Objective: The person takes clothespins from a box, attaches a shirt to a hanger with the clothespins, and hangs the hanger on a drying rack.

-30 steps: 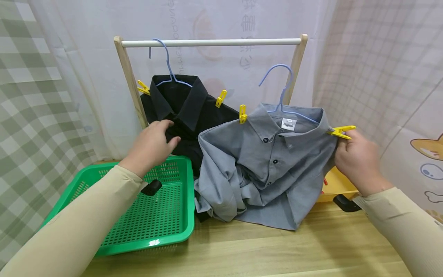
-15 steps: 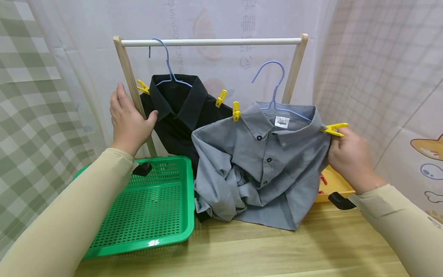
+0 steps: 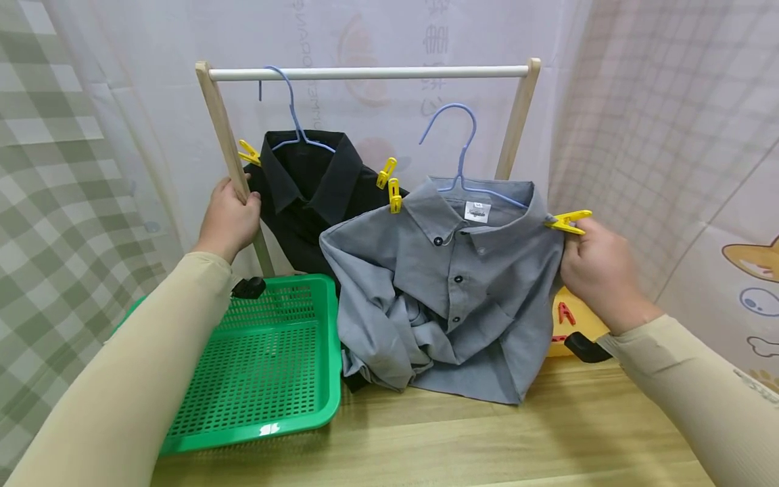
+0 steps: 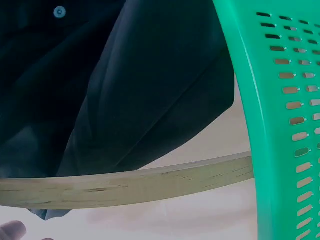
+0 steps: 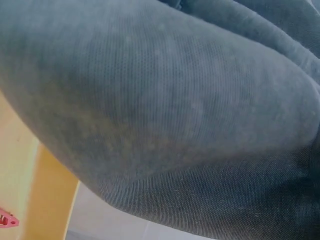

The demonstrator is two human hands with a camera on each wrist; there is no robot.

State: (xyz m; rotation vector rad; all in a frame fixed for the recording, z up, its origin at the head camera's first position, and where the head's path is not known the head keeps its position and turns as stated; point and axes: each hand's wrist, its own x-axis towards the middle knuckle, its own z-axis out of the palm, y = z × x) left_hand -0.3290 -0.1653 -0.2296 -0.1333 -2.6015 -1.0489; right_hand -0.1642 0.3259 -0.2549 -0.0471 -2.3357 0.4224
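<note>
My left hand (image 3: 225,220) grips the left wooden post (image 3: 220,122) of a small clothes rack, thumb in front of it. A grey shirt (image 3: 426,250) on a blue hanger (image 3: 465,145) is held at its right shoulder by my right hand (image 3: 599,267). That hanger's hook is off the rack's white bar (image 3: 377,73). Yellow clothespins clip the shirt, one clothespin (image 3: 569,221) beside my right hand and another clothespin (image 3: 395,196) on the other shoulder. Behind, a black shirt (image 3: 328,182) hangs from the bar by a second blue hanger (image 3: 293,101).
A green perforated basket (image 3: 333,379) stands at the front left of the wooden table (image 3: 426,439). Partly hidden behind the grey shirt is a yellow tray (image 3: 578,311) with red clothespins (image 3: 566,313). Curtains surround the rack.
My left hand has left the black shirt's front, moved left and taken hold of the rack post. My right hand has shifted the grey shirt and its hanger leftward.
</note>
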